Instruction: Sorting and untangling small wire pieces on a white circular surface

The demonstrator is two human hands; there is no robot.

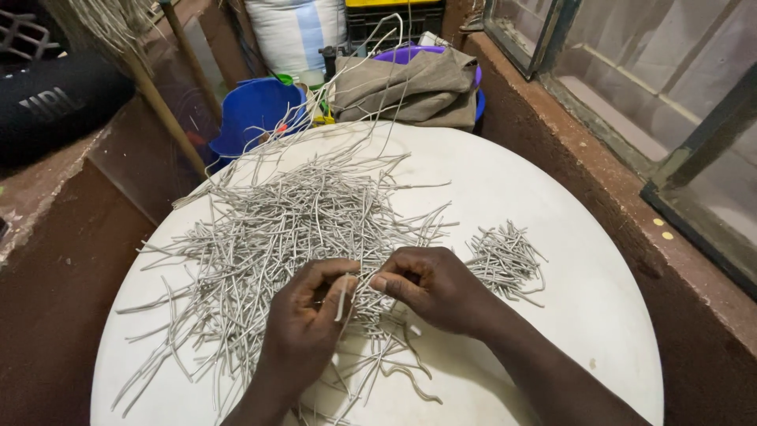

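— What are the hands doing?
— The left hand point(303, 319) and right hand point(432, 285) are pinching one grey strand point(344, 297) between fingertips, at the near edge of the big strand pile point(292, 229).
— And the small heap point(505, 259)?
— Lying right of that pile on the white round table point(568, 331).

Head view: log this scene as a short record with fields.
surface: round white table
left hand: pinching one short grey strand
right hand: fingers meet the left hand's over the big pile
big pile: long grey strands, loosely tangled, left and centre
small pile: shorter grey strands, apart, to the right
behind table: blue bucket, folded khaki cloth
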